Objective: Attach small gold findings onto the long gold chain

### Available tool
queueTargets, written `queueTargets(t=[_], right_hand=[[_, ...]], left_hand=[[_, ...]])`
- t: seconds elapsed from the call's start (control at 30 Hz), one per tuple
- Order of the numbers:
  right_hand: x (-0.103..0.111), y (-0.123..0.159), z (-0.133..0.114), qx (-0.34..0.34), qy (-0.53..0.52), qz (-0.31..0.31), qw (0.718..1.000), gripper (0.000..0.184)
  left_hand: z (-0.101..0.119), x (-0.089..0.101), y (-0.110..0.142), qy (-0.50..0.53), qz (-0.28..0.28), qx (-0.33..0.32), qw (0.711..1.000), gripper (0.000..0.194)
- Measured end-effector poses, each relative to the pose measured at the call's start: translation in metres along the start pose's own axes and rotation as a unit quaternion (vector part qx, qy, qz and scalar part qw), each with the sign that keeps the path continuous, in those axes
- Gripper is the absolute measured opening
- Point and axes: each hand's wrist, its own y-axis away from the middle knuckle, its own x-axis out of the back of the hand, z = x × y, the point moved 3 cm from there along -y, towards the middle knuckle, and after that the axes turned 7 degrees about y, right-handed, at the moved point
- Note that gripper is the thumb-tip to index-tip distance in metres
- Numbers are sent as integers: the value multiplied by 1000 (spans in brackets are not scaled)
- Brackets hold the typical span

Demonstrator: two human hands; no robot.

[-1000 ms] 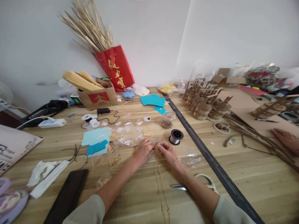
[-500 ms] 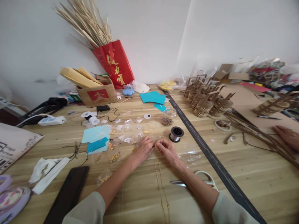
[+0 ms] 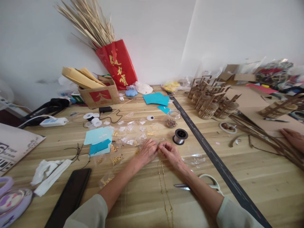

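A thin gold bead chain (image 3: 164,175) runs down the wooden table from between my two hands toward the near edge. My left hand (image 3: 149,150) and my right hand (image 3: 170,152) meet fingertip to fingertip at its upper end, both closed in a pinch. The small piece right between the fingertips is too tiny to make out. Right of my hands stands a black spool of clear line (image 3: 180,136). White-handled scissors (image 3: 210,183) lie partly under my right forearm. Small bags of gold beads (image 3: 117,159) and of silvery beads (image 3: 129,141) are spread left of and beyond my hands.
A dark phone (image 3: 71,196) lies at the near left, light-blue sheets (image 3: 98,136) behind it. A black strip (image 3: 206,150) crosses the table. Small woven baskets (image 3: 206,104) and dry stalks (image 3: 258,133) are at the right, where another person's hand (image 3: 293,139) rests.
The view has shifted very slightly. My hands keep the same pinch at the chain's end, with only a tiny movement of the fingers.
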Motion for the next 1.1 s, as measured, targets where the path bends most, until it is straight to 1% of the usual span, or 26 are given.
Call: queueTargets(t=[0.1, 0.17, 0.23, 0.3, 0.33, 0.4, 0.47, 0.53, 0.57, 0.7, 0.77, 0.83, 0.9, 1.0, 1.1], right_hand=[[1, 0, 1, 0, 8, -1, 1000, 34], [0, 0, 1, 4, 13, -4, 1000, 34], [0, 1, 0, 8, 20, -8, 1000, 32], [-1, 3, -3, 16, 32, -12, 999, 30], [-2, 3, -4, 22, 40, -14, 999, 29], [-4, 6, -8, 36, 56, -22, 998, 27], [-6, 8, -11, 54, 75, -26, 995, 24], [-7, 12, -15, 75, 100, -26, 992, 21], [-8, 13, -17, 89, 113, -25, 989, 20], [-12, 22, -26, 151, 165, -29, 974, 17], [-14, 25, -29, 184, 187, -37, 964, 15], [-16, 28, -30, 220, 204, -49, 953, 13], [-18, 30, -30, 259, 215, -62, 940, 11], [-19, 32, -28, 294, 227, -79, 925, 9], [-20, 32, -26, 300, 245, -90, 917, 9]], left_hand=[[1, 6, 1, 33, 21, 0, 999, 25], [2, 12, 3, 73, 41, 20, 996, 22], [2, 19, 6, 131, 65, 63, 987, 13], [0, 24, 11, 213, 88, 134, 964, 7], [-1, 26, 14, 264, 96, 175, 944, 6], [-2, 28, 22, 371, 107, 240, 891, 4], [-2, 30, 32, 461, 127, 287, 830, 6], [1, 31, 42, 523, 143, 323, 776, 9], [2, 31, 47, 542, 148, 334, 757, 10], [11, 29, 62, 607, 170, 344, 696, 12], [14, 26, 67, 633, 174, 348, 669, 14], [14, 23, 71, 647, 175, 355, 652, 15], [13, 22, 72, 653, 176, 359, 643, 17], [11, 22, 73, 657, 177, 355, 642, 18], [8, 21, 74, 659, 176, 351, 641, 19]])
